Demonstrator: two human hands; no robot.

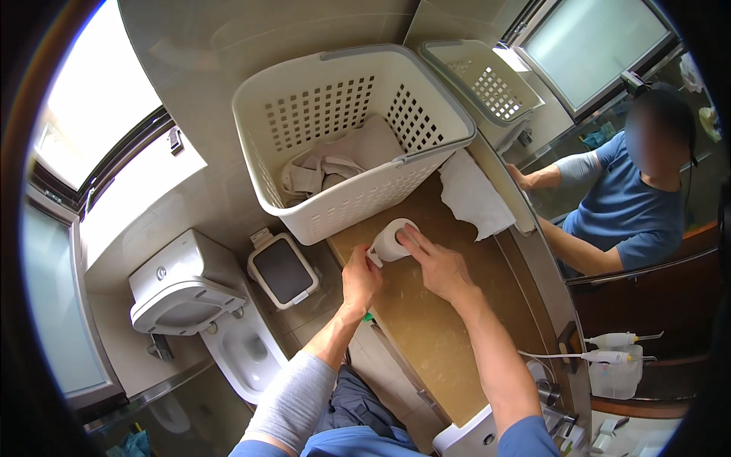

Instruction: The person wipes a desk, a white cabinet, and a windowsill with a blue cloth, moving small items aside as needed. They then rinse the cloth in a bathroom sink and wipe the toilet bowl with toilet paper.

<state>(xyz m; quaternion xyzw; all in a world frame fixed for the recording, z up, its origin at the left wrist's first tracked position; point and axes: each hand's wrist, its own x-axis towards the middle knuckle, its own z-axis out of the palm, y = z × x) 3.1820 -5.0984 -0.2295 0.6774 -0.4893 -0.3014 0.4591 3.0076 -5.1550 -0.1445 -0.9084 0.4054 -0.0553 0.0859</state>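
A white toilet paper roll [390, 244] stands over the brown countertop [440, 331], tilted slightly, with its core end facing up. My right hand [442, 265] grips it from the right, some fingers at the core opening. On the other side, my left hand [361, 277] pinches a small loose flap of the paper between thumb and fingers. Behind the roll is a white plastic laundry basket [348, 214] with square holes, holding pale cloth items [325, 171]. To its right a torn sheet of white paper [477, 197] lies on the counter by the mirror.
A toilet [245, 348] with its lid raised is at left, beside a small bin [284, 269] with a dark lid. The mirror [548, 188] bounds the counter's right side. Near me are a white sink [468, 437] and an oral irrigator [614, 357]. A window [97, 85] opens at upper left.
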